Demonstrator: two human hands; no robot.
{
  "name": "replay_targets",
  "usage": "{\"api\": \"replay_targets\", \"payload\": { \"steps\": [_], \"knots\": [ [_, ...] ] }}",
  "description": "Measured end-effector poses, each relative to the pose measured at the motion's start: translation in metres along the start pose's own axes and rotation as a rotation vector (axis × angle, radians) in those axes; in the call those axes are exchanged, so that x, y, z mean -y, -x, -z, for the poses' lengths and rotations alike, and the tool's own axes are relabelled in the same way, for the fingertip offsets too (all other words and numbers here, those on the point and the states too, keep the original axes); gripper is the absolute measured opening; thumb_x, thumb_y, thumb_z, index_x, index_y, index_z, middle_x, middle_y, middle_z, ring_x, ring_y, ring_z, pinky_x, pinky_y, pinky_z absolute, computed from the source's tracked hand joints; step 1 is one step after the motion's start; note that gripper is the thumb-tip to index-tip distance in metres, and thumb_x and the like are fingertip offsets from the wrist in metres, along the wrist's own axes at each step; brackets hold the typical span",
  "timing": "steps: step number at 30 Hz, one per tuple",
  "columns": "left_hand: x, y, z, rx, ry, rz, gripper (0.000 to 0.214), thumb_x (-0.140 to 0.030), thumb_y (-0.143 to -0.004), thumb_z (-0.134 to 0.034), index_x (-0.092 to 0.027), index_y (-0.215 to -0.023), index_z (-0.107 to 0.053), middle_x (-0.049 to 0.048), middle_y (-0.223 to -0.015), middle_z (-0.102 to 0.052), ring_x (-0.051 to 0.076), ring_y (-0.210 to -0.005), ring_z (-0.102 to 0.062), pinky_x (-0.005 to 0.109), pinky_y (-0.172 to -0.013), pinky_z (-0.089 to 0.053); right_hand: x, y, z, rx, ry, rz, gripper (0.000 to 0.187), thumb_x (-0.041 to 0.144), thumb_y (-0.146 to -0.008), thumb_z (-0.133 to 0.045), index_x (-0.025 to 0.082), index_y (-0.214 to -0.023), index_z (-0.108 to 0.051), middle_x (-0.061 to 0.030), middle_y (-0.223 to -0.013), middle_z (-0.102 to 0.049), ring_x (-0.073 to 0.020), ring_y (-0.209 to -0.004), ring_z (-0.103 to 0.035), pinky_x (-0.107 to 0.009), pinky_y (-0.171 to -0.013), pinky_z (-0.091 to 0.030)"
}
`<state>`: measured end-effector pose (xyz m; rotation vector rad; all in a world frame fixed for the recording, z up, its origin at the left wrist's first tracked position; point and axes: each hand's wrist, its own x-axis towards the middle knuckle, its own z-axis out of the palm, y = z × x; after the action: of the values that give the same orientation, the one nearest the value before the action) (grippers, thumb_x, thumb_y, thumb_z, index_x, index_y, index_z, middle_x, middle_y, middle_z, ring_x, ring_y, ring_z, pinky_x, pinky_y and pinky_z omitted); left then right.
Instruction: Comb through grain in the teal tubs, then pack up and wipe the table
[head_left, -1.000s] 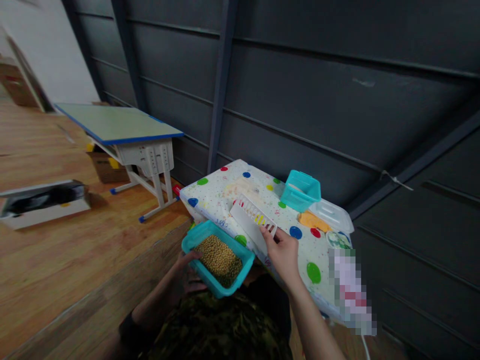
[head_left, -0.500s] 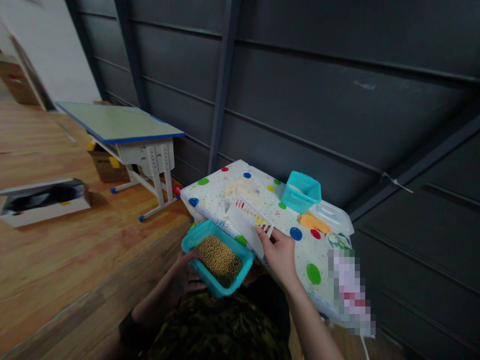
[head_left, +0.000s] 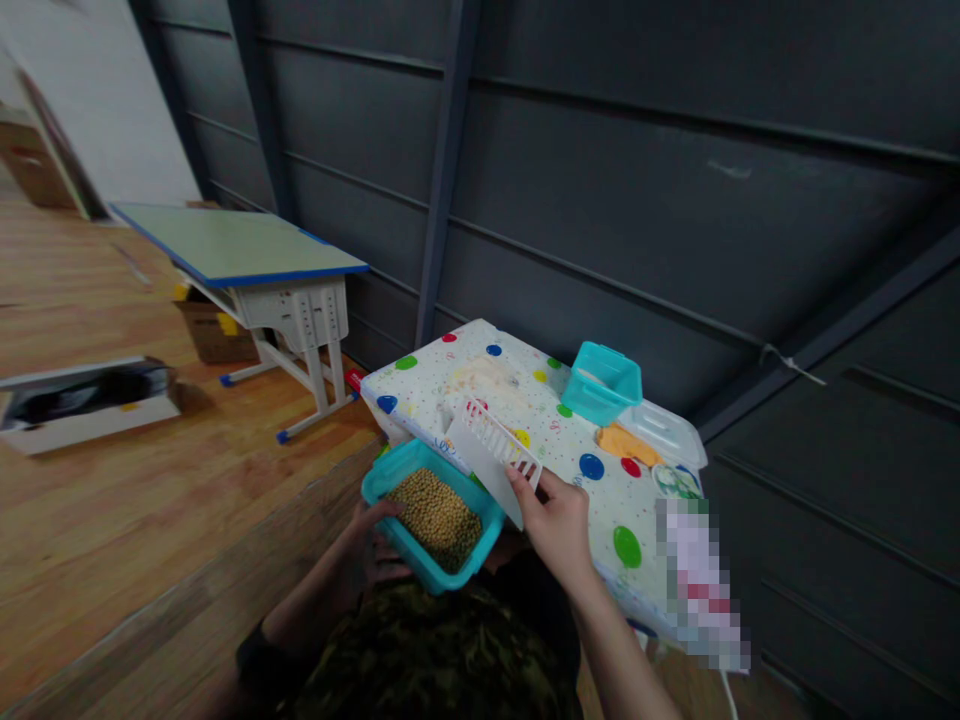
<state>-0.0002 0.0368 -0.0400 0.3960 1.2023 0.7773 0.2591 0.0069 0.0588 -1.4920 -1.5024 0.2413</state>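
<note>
My left hand [head_left: 375, 545] grips the near left side of a teal plastic container [head_left: 491, 535], its thumb over the rim. Inside lies a heap of round yellowish beans [head_left: 439, 515]. The container is held at the near edge of the table [head_left: 540, 420], close to my body. Between the thumb and fingers of my right hand [head_left: 551, 510] is a white plastic scraper [head_left: 480, 460] with a row of slots along one edge. Its flat side slants at the table edge, just above the container's far rim. A pale, powdery smear [head_left: 484, 378] marks the tablecloth beyond it.
On the far right of the table stand a second teal container [head_left: 600, 385], a clear lid [head_left: 667, 432] and an orange cloth [head_left: 628, 443]. A dark panelled wall [head_left: 585, 200] rises behind. A green-topped desk [head_left: 240, 245] and an open white box [head_left: 90, 405] are at left.
The scraper has shifted slightly down and left toward the container, together with my right hand. My left hand and the container have barely moved.
</note>
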Motion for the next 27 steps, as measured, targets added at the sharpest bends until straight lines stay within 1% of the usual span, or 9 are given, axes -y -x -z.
{"api": "replay_targets", "payload": {
  "steps": [4,7,10,12,14,17,20,24,27],
  "knots": [
    [0.006,-0.011,0.005,0.013,-0.003,0.004,0.083,-0.054,-0.059,-0.09,-0.032,-0.127,-0.048,0.0029,-0.092,-0.073,0.041,-0.099,-0.083,0.052,-0.088,-0.067,-0.002,0.003,0.005,0.003,-0.032,-0.032,0.045,0.054,-0.096,-0.069,0.018,-0.072,-0.083,-0.0042,-0.061,-0.074,-0.0183,-0.053,-0.058,-0.027,-0.053,-0.043],
    [0.01,-0.013,0.007,-0.017,0.001,-0.002,0.084,-0.057,-0.061,-0.089,-0.032,-0.131,-0.049,0.0083,-0.106,-0.077,0.043,-0.103,-0.083,0.056,-0.094,-0.066,-0.008,-0.003,0.014,-0.061,-0.045,-0.07,0.045,0.056,-0.093,-0.071,0.018,-0.075,-0.086,-0.0058,-0.067,-0.078,-0.0204,-0.059,-0.061,-0.028,-0.054,-0.045],
    [0.01,-0.009,0.008,0.022,-0.003,-0.028,0.086,-0.06,-0.064,-0.09,-0.034,-0.134,-0.047,0.0088,-0.113,-0.076,0.041,-0.103,-0.083,0.056,-0.097,-0.065,-0.015,-0.014,0.022,-0.124,-0.021,-0.089,0.048,0.06,-0.091,-0.073,0.017,-0.077,-0.087,-0.0064,-0.067,-0.077,-0.0205,-0.058,-0.059,-0.03,-0.055,-0.044],
    [0.01,-0.006,0.007,0.038,0.0,-0.04,0.086,-0.061,-0.064,-0.09,-0.034,-0.133,-0.046,0.0081,-0.112,-0.075,0.041,-0.102,-0.083,0.056,-0.097,-0.066,-0.019,-0.021,0.026,-0.11,-0.018,-0.098,0.049,0.062,-0.09,-0.074,0.016,-0.076,-0.087,-0.0064,-0.065,-0.076,-0.0205,-0.058,-0.059,-0.03,-0.056,-0.043],
    [0.009,-0.004,0.007,0.041,-0.006,-0.04,0.084,-0.059,-0.066,-0.089,-0.033,-0.134,-0.046,0.0079,-0.111,-0.075,0.041,-0.102,-0.084,0.056,-0.097,-0.066,-0.023,-0.026,0.028,-0.054,-0.056,-0.106,0.049,0.063,-0.089,-0.075,0.017,-0.079,-0.088,-0.0078,-0.07,-0.079,-0.0224,-0.062,-0.062,-0.031,-0.058,-0.046],
    [0.01,-0.007,0.007,0.023,-0.026,-0.024,0.081,-0.055,-0.071,-0.087,-0.033,-0.137,-0.045,0.0072,-0.108,-0.074,0.041,-0.103,-0.083,0.056,-0.097,-0.067,-0.028,-0.033,0.026,0.055,-0.13,-0.123,0.05,0.065,-0.087,-0.077,0.017,-0.081,-0.089,-0.0103,-0.08,-0.084,-0.0259,-0.069,-0.068,-0.034,-0.062,-0.051],
    [0.011,-0.013,0.009,0.017,-0.033,-0.022,0.078,-0.055,-0.075,-0.085,-0.034,-0.139,-0.045,0.0052,-0.101,-0.07,0.041,-0.103,-0.083,0.056,-0.097,-0.067,-0.037,-0.044,0.02,0.122,-0.156,-0.142,0.053,0.069,-0.084,-0.078,0.017,-0.079,-0.088,-0.0101,-0.081,-0.084,-0.0264,-0.07,-0.068,-0.035,-0.063,-0.051],
    [0.011,-0.018,0.013,0.033,-0.028,0.014,0.078,-0.051,-0.077,-0.086,-0.035,-0.141,-0.044,0.0031,-0.095,-0.067,0.04,-0.099,-0.082,0.055,-0.094,-0.068,-0.052,-0.069,0.008,0.071,-0.147,-0.176,0.057,0.074,-0.078,-0.079,0.017,-0.076,-0.086,-0.0084,-0.075,-0.082,-0.0252,-0.068,-0.067,-0.035,-0.063,-0.049],
    [0.008,-0.017,0.014,0.045,-0.012,0.025,0.081,-0.048,-0.076,-0.087,-0.034,-0.144,-0.045,0.0052,-0.1,-0.071,0.04,-0.1,-0.082,0.053,-0.091,-0.068,-0.063,-0.088,0.004,0.014,-0.151,-0.189,0.057,0.073,-0.074,-0.08,0.017,-0.077,-0.087,-0.0091,-0.077,-0.082,-0.0259,-0.07,-0.068,-0.035,-0.065,-0.049]
  ]
}}
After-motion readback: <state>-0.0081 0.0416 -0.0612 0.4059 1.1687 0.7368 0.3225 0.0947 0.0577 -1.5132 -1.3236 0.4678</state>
